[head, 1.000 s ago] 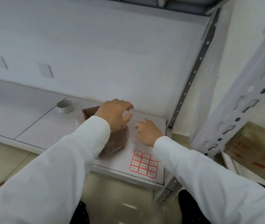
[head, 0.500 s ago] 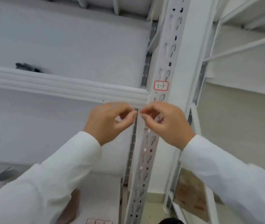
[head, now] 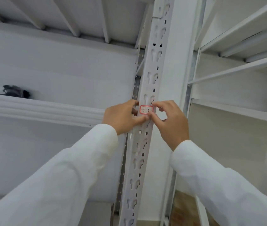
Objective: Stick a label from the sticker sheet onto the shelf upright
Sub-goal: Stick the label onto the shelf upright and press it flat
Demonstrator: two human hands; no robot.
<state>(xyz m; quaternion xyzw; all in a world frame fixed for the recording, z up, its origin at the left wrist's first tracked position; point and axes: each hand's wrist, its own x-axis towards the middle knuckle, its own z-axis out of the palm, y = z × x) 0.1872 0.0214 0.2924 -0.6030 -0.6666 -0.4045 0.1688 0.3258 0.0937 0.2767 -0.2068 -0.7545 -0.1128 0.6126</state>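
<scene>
I can read the label [head: 146,110] well. It is a small white sticker with a red border and round corners, and someone has written "3-3" on it by hand in dark ink. It sits flat on the front face of the shelf upright [head: 147,70], the tall white metal post with rows of keyhole slots and small round holes. The label is about halfway up the part of the post I can see, right between my two hands.

My left hand [head: 123,117] reaches up from the lower left. Its thumb lies along the post just under the label, and the tip is at the label's bottom edge. The other fingers curl round the left side of the post, so this hand is holding the post.

My right hand [head: 170,121] reaches up from the lower right. Its fingers are bent. One fingertip touches the top right corner of the label and the thumb tip is at the bottom right corner. I think it is pinching or pressing the label's right edge, but I cannot tell if that edge is stuck down or lifted.

Both arms wear long white sleeves [head: 61,176].

To the left a white shelf beam [head: 39,110] runs across and meets the post behind my left hand. A dark thing [head: 16,92] lies on that shelf, too blurry to name. More white shelves [head: 237,35] stand on the right.
</scene>
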